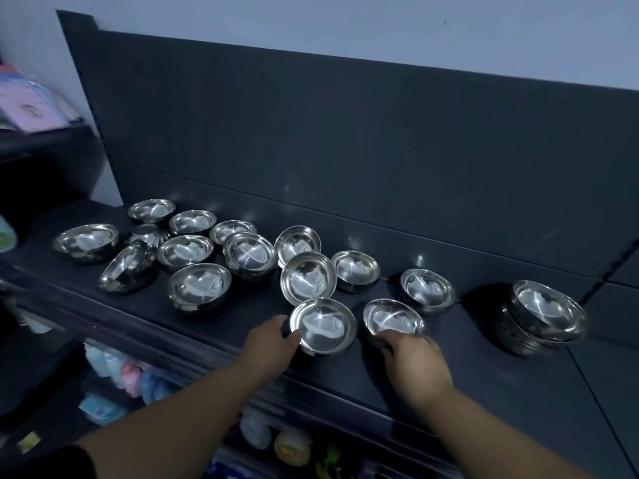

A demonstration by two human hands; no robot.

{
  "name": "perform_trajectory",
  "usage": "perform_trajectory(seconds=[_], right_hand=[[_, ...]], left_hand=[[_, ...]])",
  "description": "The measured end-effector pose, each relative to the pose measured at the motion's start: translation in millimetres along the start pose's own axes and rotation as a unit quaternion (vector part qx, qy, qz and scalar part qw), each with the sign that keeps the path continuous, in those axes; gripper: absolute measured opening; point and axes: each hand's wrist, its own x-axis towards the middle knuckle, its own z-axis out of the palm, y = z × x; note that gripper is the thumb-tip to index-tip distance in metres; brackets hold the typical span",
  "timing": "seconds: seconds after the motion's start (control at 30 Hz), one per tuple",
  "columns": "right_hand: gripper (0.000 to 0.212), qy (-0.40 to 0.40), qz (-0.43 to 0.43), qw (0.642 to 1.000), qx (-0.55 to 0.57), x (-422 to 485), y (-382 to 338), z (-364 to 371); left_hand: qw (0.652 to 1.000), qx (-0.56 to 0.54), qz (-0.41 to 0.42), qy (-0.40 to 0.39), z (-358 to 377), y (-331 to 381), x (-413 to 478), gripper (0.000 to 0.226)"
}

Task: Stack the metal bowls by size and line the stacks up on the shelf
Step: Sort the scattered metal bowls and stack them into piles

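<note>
My left hand grips the centre bowl; right hand grips the neighbouring bowl, both on the shelf.

Shelf, before back panel: loose bowls clustered over the left half, a tipped bowl at the cluster's 8 o'clock and a short stack at its 3 o'clock. Tall stack well apart at far right. Front bowl at 5 o'clock of the short stack, left hand at its 9 o'clock; right bowl beside it, right hand at its 6 o'clock.
</note>
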Motion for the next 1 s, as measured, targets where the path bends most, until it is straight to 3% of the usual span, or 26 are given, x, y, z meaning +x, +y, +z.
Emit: perform_trajectory(seconds=[0.23, 0.33, 0.4, 0.53, 0.67, 0.73, 0.8, 0.9, 1.0], right_hand=[[0.023, 0.144, -0.039, 0.982, 0.117, -8.4, -3.4, -14.3], [0.025, 0.18, -0.1, 0.966, 0.153, -4.4, -8.2, -16.3], [0.025, 0.176, -0.15, 0.96, 0.156, 1.1, -2.7, -17.6], [0.028, 0.137, -0.209, 0.96, 0.125, 13.6, 13.3, -14.9], [0.03, 0.116, -0.258, 0.951, 0.127, 23.4, 22.8, -10.0], [0.027, 0.119, -0.282, 0.94, 0.151, 28.5, 27.5, -7.5], [0.022, 0.128, -0.299, 0.929, 0.177, 31.5, 30.7, -7.2], [0.031, 0.111, -0.244, 0.939, 0.218, 38.3, 36.6, -8.9], [0.054, 0.046, -0.069, 0.97, 0.228, 52.8, 49.1, -6.6]], left_hand=[[0.992, -0.126, -0.015, -0.001, 0.7, -5.6, -3.3, 0.038], [0.983, -0.181, -0.025, -0.012, 3.4, -3.4, -2.1, 0.034], [0.983, -0.182, -0.018, -0.003, 11.5, 6.8, 2.7, 0.031], [0.99, -0.082, 0.015, 0.114, 10.7, 39.5, 7.3, 0.032], [0.983, -0.161, 0.026, 0.081, 7.2, 62.0, 15.6, 0.035], [0.982, -0.176, 0.024, 0.07, 8.6, 64.9, 17.8, 0.016], [0.987, -0.142, 0.021, 0.079, 9.6, 66.2, 18.3, 0.012], [0.99, -0.095, 0.011, 0.104, 9.5, 64.6, 20.6, 0.014], [0.991, -0.067, -0.005, 0.119, 6.2, 55.8, 21.9, 0.015]])
